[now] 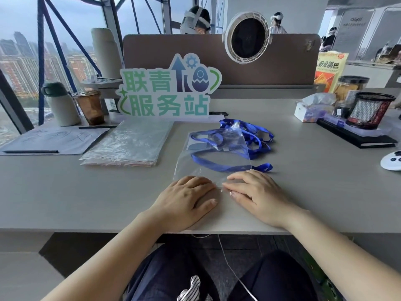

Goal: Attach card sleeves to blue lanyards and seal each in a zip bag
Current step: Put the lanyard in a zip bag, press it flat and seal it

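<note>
Near the table (86, 192) front edge, left hand (184, 200) and right hand (258, 196) lie flat, fingers (201, 183) straight, held together, pressing the zip bag (195, 161) near edge; blue lanyard (217, 165) shows through it.

A clear plastic zip bag (225, 157) lies near the front edge of the grey worktop (303, 192), tangled blue lanyards (257, 146) behind it. A stack of clear bags (128, 144) lies leftward, a black notebook (355, 139) at the right edge.

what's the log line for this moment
step: seal bag | left hand: pressing zip bag edge | right hand: pressing same edge | lanyard: seen through bag
</note>
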Motion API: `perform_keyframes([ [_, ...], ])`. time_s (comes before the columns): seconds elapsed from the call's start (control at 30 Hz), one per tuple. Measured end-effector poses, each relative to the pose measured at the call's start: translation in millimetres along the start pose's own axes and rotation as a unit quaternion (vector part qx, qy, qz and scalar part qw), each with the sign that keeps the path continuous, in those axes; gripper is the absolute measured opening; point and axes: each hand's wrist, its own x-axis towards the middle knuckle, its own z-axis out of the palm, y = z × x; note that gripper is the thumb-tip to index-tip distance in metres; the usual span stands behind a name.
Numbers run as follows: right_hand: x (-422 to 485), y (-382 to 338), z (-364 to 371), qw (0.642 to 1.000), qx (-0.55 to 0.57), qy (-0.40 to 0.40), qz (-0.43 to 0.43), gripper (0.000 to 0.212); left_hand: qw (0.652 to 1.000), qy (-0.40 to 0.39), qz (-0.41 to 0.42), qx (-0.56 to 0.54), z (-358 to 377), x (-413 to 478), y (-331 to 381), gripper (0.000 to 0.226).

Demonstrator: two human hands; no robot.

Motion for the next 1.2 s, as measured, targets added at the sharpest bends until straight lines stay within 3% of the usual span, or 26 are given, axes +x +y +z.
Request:
perform_keyframes([
  [0.3, -2, 3, 0, 0.999, -0.005, 0.034, -0.008, 0.031, 1.000, -0.007, -0.021, 0.010, 4, 4, 6, 0.067],
  [0.83, -13, 4, -10, 0.999, -0.004, -0.020, 0.034, 0.039, 0.999, -0.023, -0.007, 0.022, 1, 3, 15, 0.076],
  [1.07, -14, 2, -12, 0.998, -0.016, -0.003, 0.060, 0.034, 0.999, -0.029, -0.029, 0.005, -7, -3, 10, 0.065],
  [1.2, -15, 0, -17, 0.997, -0.014, -0.010, 0.074, 0.030, 0.999, -0.018, -0.048, 0.004, -11, -17, -9, 0.078],
])
